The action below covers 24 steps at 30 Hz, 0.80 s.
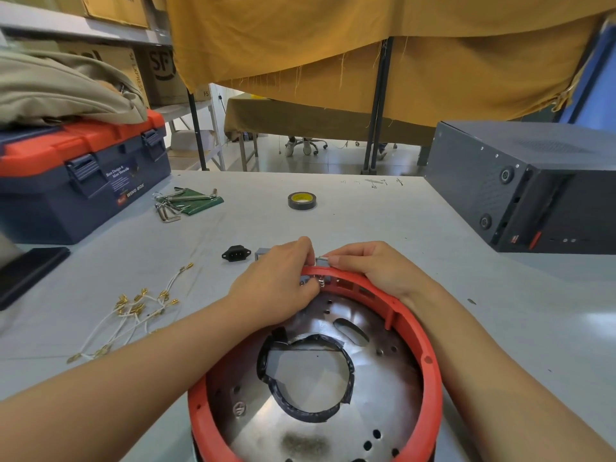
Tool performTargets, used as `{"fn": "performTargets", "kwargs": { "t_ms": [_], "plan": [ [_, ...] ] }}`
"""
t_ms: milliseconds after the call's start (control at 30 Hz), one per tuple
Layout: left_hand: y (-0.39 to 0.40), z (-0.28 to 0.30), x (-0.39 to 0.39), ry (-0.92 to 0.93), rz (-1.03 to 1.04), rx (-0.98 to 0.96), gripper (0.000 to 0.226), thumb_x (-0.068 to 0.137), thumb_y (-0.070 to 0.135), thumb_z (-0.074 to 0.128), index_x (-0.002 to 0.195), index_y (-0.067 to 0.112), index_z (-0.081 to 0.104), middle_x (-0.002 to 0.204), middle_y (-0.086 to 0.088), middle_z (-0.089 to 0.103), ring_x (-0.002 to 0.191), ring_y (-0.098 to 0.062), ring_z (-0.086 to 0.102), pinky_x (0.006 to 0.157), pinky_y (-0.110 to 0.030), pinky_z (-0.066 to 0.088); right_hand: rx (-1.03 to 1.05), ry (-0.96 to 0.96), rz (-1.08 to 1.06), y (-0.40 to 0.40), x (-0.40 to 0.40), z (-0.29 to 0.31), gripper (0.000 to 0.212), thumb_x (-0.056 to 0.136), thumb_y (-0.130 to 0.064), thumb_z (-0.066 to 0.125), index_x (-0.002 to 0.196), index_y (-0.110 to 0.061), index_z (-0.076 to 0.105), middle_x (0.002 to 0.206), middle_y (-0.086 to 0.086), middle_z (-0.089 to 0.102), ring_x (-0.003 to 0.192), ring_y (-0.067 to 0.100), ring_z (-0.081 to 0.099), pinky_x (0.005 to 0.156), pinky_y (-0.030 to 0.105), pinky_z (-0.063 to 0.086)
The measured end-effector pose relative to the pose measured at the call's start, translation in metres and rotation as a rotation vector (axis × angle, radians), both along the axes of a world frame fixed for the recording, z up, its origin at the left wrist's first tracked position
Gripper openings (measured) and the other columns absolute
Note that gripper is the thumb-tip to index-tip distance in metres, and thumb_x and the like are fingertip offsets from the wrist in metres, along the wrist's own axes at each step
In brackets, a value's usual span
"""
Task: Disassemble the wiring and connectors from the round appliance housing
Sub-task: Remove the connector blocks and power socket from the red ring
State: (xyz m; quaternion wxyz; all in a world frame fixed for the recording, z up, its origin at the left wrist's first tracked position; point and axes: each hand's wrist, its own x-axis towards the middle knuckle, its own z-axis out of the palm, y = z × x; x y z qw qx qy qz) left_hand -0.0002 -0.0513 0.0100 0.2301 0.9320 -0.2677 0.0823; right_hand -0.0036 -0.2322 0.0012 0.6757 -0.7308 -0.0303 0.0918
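Observation:
The round housing has a red plastic rim (430, 358) and a shiny metal plate with a large taped centre hole, and it sits at the near table edge. At its far rim a small grey connector (322, 260) sticks up. My left hand (280, 285) pinches it from inside the rim, fingers closed around it. From outside the rim my right hand (370, 266) presses against the same connector with its fingertips. Several white wires with brass terminals (133, 311) lie loose on the table to the left. A black power socket (236, 253) and a grey part (261, 254) lie just beyond the housing.
A blue and orange toolbox (80, 175) stands at the far left with folded cloth on it. Hex keys (173, 203) and a tape roll (302, 200) lie further back. A dark grey metal case (526, 185) occupies the right. A black flat object (26, 275) lies at the left edge.

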Motion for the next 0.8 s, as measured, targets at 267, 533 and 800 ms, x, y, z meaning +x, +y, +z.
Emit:
{"fn": "performTargets", "kwargs": {
  "t_ms": [267, 533, 800],
  "plan": [
    [0.004, 0.003, 0.003, 0.097, -0.025, -0.180, 0.023, 0.077, 0.030, 0.068, 0.095, 0.024, 0.056, 0.096, 0.010, 0.059, 0.091, -0.007, 0.058, 0.076, -0.019, 0.046, 0.190, -0.123, -0.164, -0.002, 0.001, -0.002, 0.025, 0.082, 0.003, 0.066, 0.092, -0.018, 0.074, 0.098, 0.006, 0.072, 0.094, 0.026, 0.068, 0.091, 0.036, 0.052],
    [0.017, 0.024, 0.016, 0.468, -0.096, -0.571, 0.035, 0.083, 0.020, 0.070, 0.114, 0.031, 0.060, 0.113, 0.006, 0.064, 0.096, -0.006, 0.065, 0.076, -0.017, 0.051, 0.099, -0.231, -0.073, -0.002, -0.005, 0.003, 0.028, 0.085, -0.008, 0.067, 0.102, -0.029, 0.074, 0.107, 0.001, 0.070, 0.103, 0.022, 0.066, 0.092, 0.039, 0.051],
    [0.003, 0.047, 0.032, 0.546, -0.108, -0.464, 0.030, 0.078, 0.032, 0.074, 0.102, 0.013, 0.068, 0.091, -0.003, 0.074, 0.081, -0.016, 0.071, 0.070, -0.020, 0.055, 0.105, -0.334, -0.084, 0.001, -0.007, 0.007, 0.028, 0.080, 0.003, 0.068, 0.103, -0.013, 0.067, 0.100, 0.008, 0.074, 0.094, 0.018, 0.070, 0.079, 0.022, 0.054]
  ]
}}
